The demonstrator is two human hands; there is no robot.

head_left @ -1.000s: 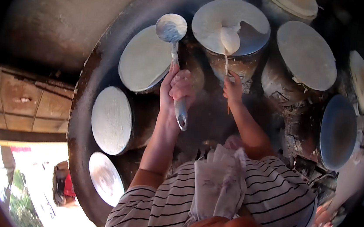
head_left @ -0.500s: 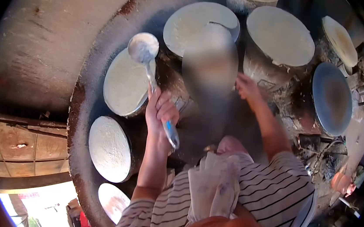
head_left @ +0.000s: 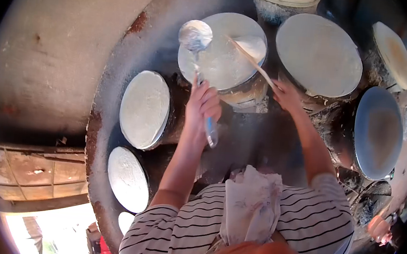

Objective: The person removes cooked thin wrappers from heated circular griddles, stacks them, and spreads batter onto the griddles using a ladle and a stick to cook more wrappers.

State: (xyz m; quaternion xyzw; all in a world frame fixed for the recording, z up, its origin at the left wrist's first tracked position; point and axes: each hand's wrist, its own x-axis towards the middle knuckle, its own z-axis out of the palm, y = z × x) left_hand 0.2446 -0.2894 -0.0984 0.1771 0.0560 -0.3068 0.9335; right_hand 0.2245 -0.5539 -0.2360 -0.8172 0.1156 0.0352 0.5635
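Just left of the frame's centre, the left hand [head_left: 204, 105] held a ladle [head_left: 195, 35], its grip wrapped around the handle, with the bowl raised in front of the left part of a round griddle [head_left: 260, 66] in the upper middle; whether the bowl touched it could not be told. Right of centre, the right hand [head_left: 286, 97] had its grip pinching the end of a wooden stick [head_left: 254, 62], which slanted up and left across the same griddle. Pale batter [head_left: 214, 67] covered most of that griddle, with a brighter white patch beside the stick. A large pale round [head_left: 318, 55] lay close by at upper right, and a brown-marked round [head_left: 394, 55] stood farther right. Below that, a tilted blue-grey plate [head_left: 379, 134] showed a brown middle. Two more white rounds [head_left: 145, 109] sat one below the other left of centre. At the bottom, a white cloth [head_left: 251, 205] hung over the front of a striped shirt [head_left: 189, 223].
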